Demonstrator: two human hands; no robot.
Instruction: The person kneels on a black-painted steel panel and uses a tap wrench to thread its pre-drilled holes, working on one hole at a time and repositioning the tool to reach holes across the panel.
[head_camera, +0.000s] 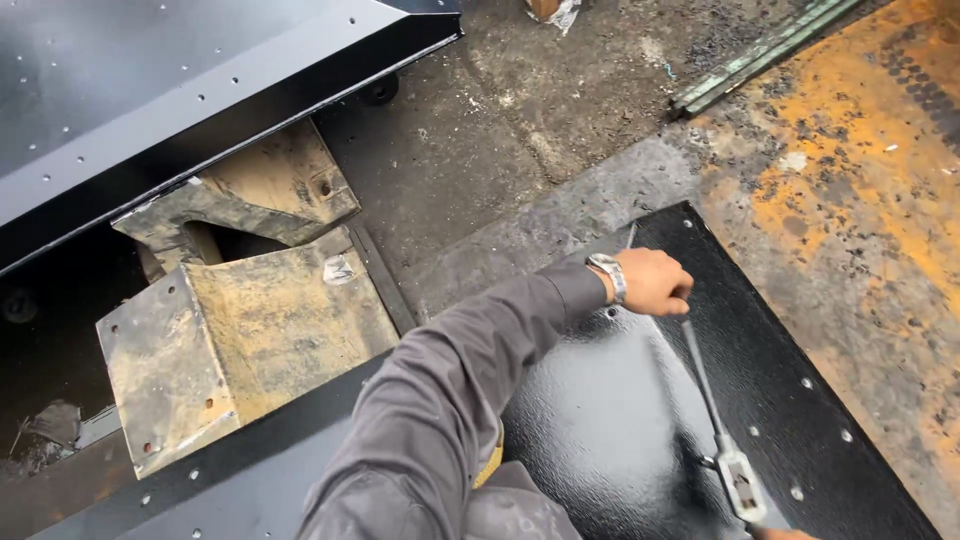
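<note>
The long roller handle (705, 385) slants over the wet black panel (600, 420) toward five o'clock, the left hand (655, 282) closed tight round its top to steer it, while the right hand (785, 534) barely shows, grip unclear.

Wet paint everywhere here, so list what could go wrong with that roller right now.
1. The grey sleeve reaches over the glossy black panel; it could brush the wet coat and smear it.
2. The left hand grips the long roller handle far from its head, so control may be loose.
3. Grit from the rusty floor could land in the paint.
</note>
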